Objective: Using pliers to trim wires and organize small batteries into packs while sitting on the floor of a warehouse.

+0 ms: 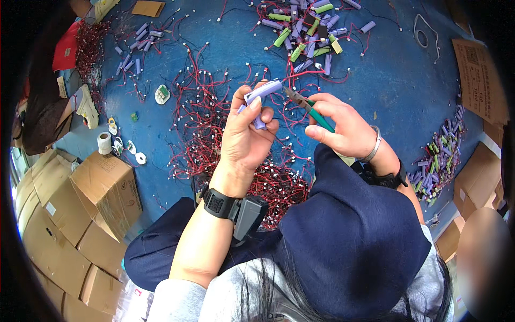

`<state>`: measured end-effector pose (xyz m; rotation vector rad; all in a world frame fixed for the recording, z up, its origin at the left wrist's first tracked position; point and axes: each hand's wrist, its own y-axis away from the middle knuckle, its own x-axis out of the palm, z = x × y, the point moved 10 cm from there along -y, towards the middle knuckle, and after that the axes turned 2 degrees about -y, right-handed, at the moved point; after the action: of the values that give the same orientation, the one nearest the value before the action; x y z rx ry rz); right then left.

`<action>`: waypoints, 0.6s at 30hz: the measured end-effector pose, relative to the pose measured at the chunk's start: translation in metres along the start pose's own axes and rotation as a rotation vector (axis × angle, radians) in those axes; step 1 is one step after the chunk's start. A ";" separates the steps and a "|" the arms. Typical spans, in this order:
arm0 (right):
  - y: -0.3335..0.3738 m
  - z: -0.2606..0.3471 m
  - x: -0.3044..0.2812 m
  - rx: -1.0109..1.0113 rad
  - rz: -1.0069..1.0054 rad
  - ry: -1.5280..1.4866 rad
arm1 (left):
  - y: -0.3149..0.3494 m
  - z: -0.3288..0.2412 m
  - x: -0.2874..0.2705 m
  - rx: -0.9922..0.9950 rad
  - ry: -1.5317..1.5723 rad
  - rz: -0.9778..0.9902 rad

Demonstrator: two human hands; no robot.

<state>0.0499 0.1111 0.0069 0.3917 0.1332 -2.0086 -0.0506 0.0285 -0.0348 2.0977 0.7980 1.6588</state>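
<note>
Purple cylindrical battery cells (264, 92) are gripped in my left hand (248, 129), one between thumb and fingers and another lower in the palm. A red wire runs off near the upper cell's right end. My right hand (343, 124) is closed round green-handled cutting pliers (320, 118). Their metal jaws (292, 95) are close to that end of the cell and its wires; whether they touch cannot be made out. Below and around my left hand spreads a large tangle of red and black wires with white connectors (201, 115).
Purple and green cells with wires lie in a pile (306, 32) at the far side, with a smaller group (139, 45) at far left. Another cell heap (441, 155) lies right. Cardboard boxes (107, 180) stand left; tape rolls (140, 158) lie nearby. Another person's shoe (87, 107) is at left.
</note>
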 end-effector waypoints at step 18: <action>0.000 0.011 -0.005 0.032 0.036 0.056 | 0.001 0.009 0.011 -0.023 -0.041 0.108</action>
<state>0.0498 0.1123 0.0187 0.4681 0.1284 -1.9669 -0.0400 0.0352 -0.0275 2.1866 0.6603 1.6648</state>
